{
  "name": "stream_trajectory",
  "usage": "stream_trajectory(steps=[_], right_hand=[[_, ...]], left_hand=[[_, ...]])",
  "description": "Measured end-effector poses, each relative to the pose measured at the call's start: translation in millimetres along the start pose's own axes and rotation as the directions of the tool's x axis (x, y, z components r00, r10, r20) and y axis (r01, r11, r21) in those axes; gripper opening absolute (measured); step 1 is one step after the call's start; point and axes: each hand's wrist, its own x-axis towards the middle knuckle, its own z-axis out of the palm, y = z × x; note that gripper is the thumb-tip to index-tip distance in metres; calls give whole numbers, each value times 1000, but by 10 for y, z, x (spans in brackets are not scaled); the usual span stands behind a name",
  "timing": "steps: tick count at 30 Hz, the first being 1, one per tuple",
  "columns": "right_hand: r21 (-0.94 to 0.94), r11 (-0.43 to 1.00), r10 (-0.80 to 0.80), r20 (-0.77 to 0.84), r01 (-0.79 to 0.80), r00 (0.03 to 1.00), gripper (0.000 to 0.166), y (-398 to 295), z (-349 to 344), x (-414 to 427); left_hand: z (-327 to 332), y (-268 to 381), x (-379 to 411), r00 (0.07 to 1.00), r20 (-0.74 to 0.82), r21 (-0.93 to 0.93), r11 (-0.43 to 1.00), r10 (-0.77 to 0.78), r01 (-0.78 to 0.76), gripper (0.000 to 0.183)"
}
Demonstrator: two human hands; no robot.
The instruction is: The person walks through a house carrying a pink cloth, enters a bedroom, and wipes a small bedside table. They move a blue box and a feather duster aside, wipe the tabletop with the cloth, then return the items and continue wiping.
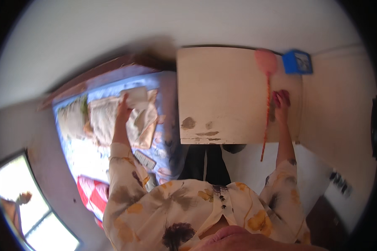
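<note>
My left hand (123, 109) grips a pale, flat rectangular thing (135, 96) and holds it up over the bed; blur hides whether it is a box or a lid. On the right, my right hand (281, 108) is closed around a crumpled magenta cloth (277, 95) that rests on the cream tabletop (220, 91). A fly swatter with a pink head (266, 62) and a thin orange handle lies just left of that hand. Its handle end sticks out past the table's near edge. Dark worn patches (188, 123) mark the near left corner of the top.
A blue box-shaped object (293, 61) stands at the table's far right corner by the wall. To the left, the bed has a blue patterned sheet (165, 153), pillows (103, 117), a dark-framed pale rectangular object (145, 160) and a red-and-white cloth (91, 193). A window (22, 185) is at lower left.
</note>
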Motion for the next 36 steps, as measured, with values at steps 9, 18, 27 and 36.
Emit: stream_trajectory(steps=[9, 18, 27, 36], right_hand=[[-40, 990, 132, 9, -132, 991, 42, 108, -158, 45], [906, 56, 687, 270, -420, 675, 37, -494, -841, -290], [850, -51, 648, 428, -524, 631, 33, -2075, -1006, -1245], [336, 646, 762, -223, -685, 608, 36, -1601, -650, -1763]], left_hand=[[1856, -656, -591, 752, 254, 596, 513, 609, -617, 25], [4313, -1628, -3153, 494, 787, 335, 928, -370, 161, 56], [4406, -1357, -3376, 365, 765, 346, 816, -531, 463, 35], [3860, -1279, -3250, 565, 698, 307, 897, -439, 317, 24]])
